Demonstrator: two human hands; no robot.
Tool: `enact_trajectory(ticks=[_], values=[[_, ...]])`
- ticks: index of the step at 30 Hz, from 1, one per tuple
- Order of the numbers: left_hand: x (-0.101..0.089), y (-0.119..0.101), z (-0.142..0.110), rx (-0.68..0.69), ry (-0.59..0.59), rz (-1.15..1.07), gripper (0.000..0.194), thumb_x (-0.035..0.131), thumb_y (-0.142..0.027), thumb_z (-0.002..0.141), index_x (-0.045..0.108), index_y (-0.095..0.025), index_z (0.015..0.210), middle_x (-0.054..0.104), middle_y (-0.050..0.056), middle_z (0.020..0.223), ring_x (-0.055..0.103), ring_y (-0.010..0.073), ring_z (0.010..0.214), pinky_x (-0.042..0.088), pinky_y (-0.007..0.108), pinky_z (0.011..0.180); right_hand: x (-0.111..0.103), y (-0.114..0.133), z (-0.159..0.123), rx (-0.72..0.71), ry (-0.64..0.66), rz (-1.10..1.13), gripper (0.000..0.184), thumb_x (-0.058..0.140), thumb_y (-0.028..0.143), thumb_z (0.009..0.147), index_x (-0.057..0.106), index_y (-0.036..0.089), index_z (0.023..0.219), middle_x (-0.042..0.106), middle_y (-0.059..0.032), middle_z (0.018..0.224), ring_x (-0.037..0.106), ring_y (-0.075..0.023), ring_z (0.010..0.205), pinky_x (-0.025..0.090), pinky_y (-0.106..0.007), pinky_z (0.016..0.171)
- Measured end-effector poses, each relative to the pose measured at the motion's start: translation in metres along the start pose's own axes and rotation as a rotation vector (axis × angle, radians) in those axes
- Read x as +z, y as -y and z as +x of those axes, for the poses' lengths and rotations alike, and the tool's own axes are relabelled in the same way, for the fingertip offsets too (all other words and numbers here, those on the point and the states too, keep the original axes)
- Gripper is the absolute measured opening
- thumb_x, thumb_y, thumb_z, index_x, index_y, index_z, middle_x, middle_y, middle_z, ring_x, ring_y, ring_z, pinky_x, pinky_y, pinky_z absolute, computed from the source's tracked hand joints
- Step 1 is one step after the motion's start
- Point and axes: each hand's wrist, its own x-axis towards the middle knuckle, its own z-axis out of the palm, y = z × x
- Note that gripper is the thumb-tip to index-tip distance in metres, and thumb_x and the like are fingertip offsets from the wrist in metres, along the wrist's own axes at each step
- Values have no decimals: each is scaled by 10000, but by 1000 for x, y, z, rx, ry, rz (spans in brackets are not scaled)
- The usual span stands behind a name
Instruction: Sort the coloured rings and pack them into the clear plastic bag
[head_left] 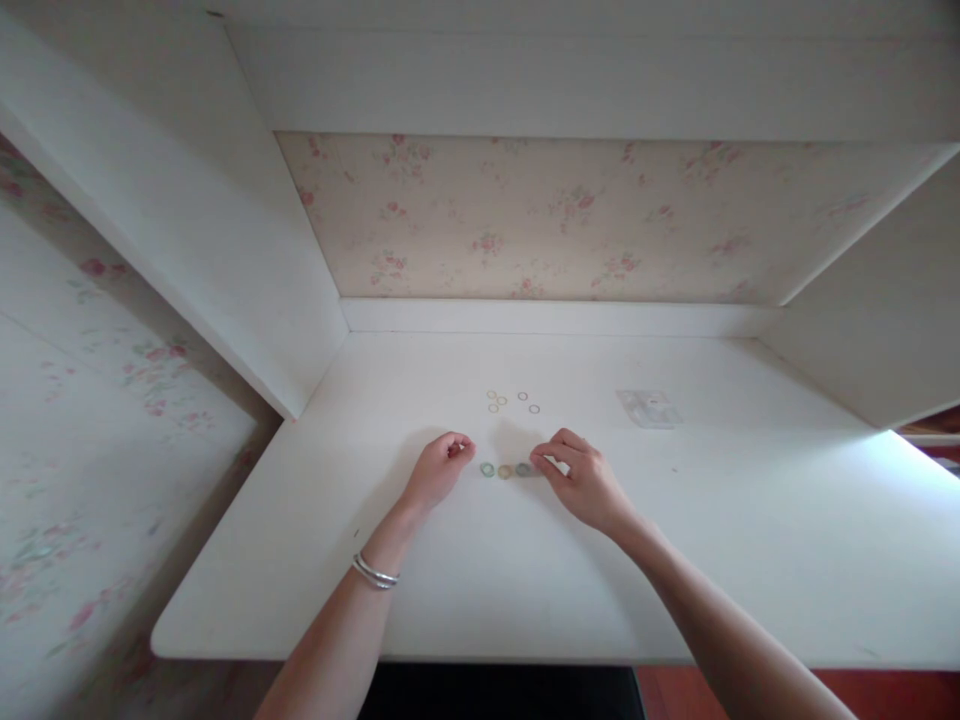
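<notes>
Three small stacks or thick rings lie in a row on the white desk: a green ring (pixel 487 470), a yellowish ring (pixel 505 471) and a grey ring (pixel 523 469). My left hand (pixel 441 468) is just left of the green one, its fingers curled and the tips together. What they hold, if anything, is too small to make out. My right hand (pixel 574 475) is at the right end of the row, thumb and forefinger pinched close beside the grey ring. Whatever sits between those fingertips is hidden. Farther back lie several thin rings, yellowish rings (pixel 493 408) and darker rings (pixel 523 396).
A clear plastic bag (pixel 648 409) lies at the right, beyond my right hand. The white desk (pixel 480 580) has side panels and a low back ledge (pixel 562 317). A shelf board (pixel 525 85) overhangs the back. A black seat (pixel 502 692) shows below the front edge.
</notes>
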Motion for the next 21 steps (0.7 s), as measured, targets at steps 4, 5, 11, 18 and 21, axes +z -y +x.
enact_trajectory(ticks=[4,5,11,18,21], values=[[3,3,1,46,-7,96,262,524,-400,786,640,-173,844,547,-17,643,487,127,606,346,227,567,10,-32,-4,221,-236,115,343,427,440,883,681,211,852,532,-19,708,487,-132,618,390,-247,595],[5,5,2,55,-15,126,263,519,-399,790,642,-173,846,558,-14,650,499,130,613,353,229,576,12,-41,-4,264,-285,130,348,438,451,872,683,205,844,509,-7,672,470,-129,596,382,-248,586],[20,3,30,144,-15,409,233,485,-328,828,644,-163,871,606,8,697,536,131,643,393,232,623,20,-66,-11,286,-315,218,356,464,474,843,693,202,823,476,16,618,450,-125,563,344,-246,567],[40,-14,75,257,-72,735,201,497,-298,851,632,-205,967,618,52,1009,591,157,837,429,258,774,19,-65,-12,242,-281,222,305,455,406,860,689,213,839,505,12,652,467,-116,581,346,-237,588],[44,-16,83,246,-35,824,205,485,-309,860,641,-213,952,600,50,1022,594,160,835,430,263,764,18,-67,-12,230,-267,217,281,460,382,862,686,217,841,511,14,664,475,-110,589,347,-232,596]])
